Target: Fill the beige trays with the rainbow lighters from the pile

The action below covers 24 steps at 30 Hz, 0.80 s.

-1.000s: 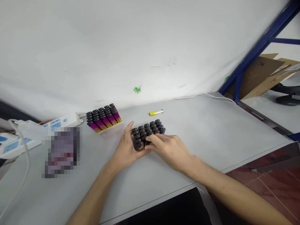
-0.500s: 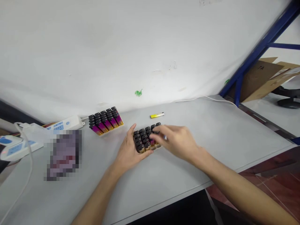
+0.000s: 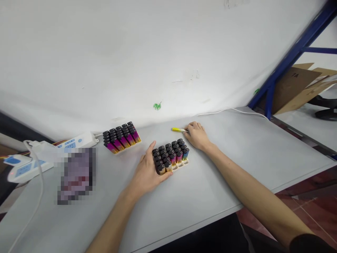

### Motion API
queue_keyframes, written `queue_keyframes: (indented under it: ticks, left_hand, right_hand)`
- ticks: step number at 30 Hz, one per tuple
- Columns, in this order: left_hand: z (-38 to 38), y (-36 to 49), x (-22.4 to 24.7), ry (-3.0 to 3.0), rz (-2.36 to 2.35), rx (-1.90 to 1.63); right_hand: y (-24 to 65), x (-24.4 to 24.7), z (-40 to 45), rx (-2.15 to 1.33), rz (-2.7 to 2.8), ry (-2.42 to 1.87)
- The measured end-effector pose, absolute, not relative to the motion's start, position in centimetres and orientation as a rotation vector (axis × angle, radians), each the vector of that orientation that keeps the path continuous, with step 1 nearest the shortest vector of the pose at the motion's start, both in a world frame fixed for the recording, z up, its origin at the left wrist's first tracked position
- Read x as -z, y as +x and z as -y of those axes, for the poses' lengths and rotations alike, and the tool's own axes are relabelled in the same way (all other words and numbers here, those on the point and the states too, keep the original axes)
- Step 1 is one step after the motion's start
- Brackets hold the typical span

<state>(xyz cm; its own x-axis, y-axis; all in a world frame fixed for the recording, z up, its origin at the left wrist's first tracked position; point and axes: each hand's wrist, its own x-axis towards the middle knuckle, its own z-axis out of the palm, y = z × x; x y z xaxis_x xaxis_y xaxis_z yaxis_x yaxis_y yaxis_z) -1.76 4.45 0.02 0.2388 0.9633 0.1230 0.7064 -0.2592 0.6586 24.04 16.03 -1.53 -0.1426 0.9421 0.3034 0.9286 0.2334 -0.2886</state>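
Near table edge (image 3: 223, 111), right hand (image 3: 196, 135), yellow lighter (image 3: 177, 130)

Bright, flat light fills the scene, and the white wall (image 3: 131, 59) glows palest around 12 o'clock. Shadows stay faint and soft, just a thin one beside the block of lighters (image 3: 170, 156) on the counter (image 3: 237, 154). The wide lens bows the blue steel rack (image 3: 289, 64) at 2 o'clock, and a coarse mosaic blur (image 3: 76, 175) covers a patch at 8 o'clock.

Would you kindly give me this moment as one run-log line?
left hand: against lighter tray | right hand: fingers on yellow lighter | nearby: second lighter block
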Motion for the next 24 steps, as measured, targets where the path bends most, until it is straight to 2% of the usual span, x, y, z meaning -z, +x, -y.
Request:
queue_keyframes:
  ticks: [3, 9, 12, 24]
  left_hand:
    - [-4.4, -1.8, -0.3, 2.062, -1.525, -0.686]
    - [-4.2, -1.8, -0.2, 2.026, -1.554, -0.688]
    - [-4.2, -1.9, 0.1, 2.013, -1.558, -0.693]
    - [-4.6, -2.3, 0.4, 2.055, -1.529, -0.68]
  right_hand:
    - [25.0, 1.0, -15.5, -0.163, 1.937, -1.579]
    - [26.0, -0.9, -13.1, -0.803, 1.359, -1.258]
    - [25.4, -1.3, -11.8, -1.002, 1.229, -1.17]
    - [23.5, -0.8, -10.2, -1.224, 1.318, -1.082]
